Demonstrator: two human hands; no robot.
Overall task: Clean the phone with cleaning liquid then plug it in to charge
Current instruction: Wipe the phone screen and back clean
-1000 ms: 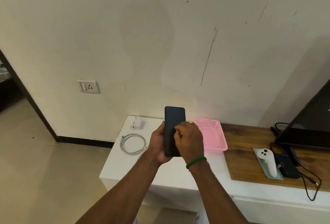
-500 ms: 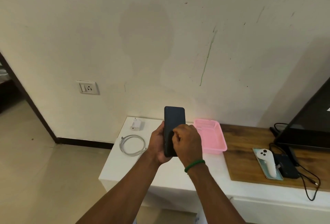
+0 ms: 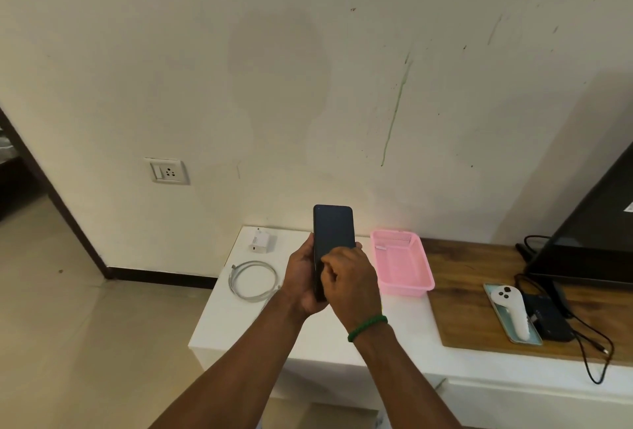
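Observation:
A dark phone (image 3: 334,230) stands upright in front of me above the white table (image 3: 308,339), screen facing me. My left hand (image 3: 301,278) grips its lower half from the left side. My right hand (image 3: 352,278), with a green band at the wrist, lies over the lower screen with its fingers curled against the glass; nothing shows between them. A white charger adapter (image 3: 260,243) and a coiled white cable (image 3: 253,279) lie on the table to the left. A wall socket with a switch (image 3: 168,172) sits further left on the wall.
A pink plastic basket (image 3: 407,286) stands just right of the phone. Beyond it is a wooden board (image 3: 472,274) with a white controller (image 3: 512,308) on a teal tray, a black box with cables (image 3: 596,350), and a dark screen (image 3: 596,233). A doorway opens at far left.
My right hand has slid slightly down and left over the phone's screen. The left hand and phone have stayed almost still.

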